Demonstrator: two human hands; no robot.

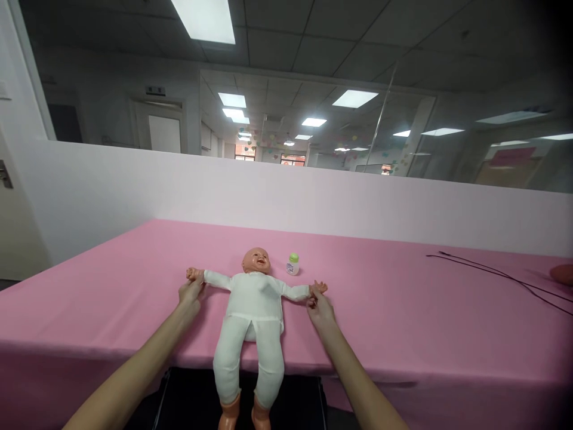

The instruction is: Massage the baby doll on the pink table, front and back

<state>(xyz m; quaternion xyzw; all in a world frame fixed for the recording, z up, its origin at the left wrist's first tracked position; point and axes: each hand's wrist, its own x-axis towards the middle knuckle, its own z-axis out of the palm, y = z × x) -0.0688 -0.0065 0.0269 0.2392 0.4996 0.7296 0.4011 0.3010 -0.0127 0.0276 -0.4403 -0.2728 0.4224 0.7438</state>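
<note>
Surface (380, 316): pink cloth covers it, with its near edge in front of you.
Doll (254, 295): lies on its back on the surface between your two hands, head away from you, dressed in a white top and white trousers.
Doll's arms: both stretched out sideways, one toward each of your hands.
Left hand (191, 294): your grip is closed on the doll's arm at the wrist, on your left.
Right hand (321, 306): your grip is closed at the other wrist, with the doll's small fingers showing beyond yours.
Doll's legs: slightly apart and pointing toward you, they reach past the near edge, the bare feet (230, 413) over dark fabric (192, 400).
Jar (293, 264): upright near the doll's head, on your right, with a green lid; you cannot read its label from here.
Black cords (514, 278): stretched across the far right of the surface, well apart from your right hand.
Reddish-brown object (562, 275): cut off at the right, near the cords.
Wall (286, 194): white, behind the surface, with glass above.
</note>
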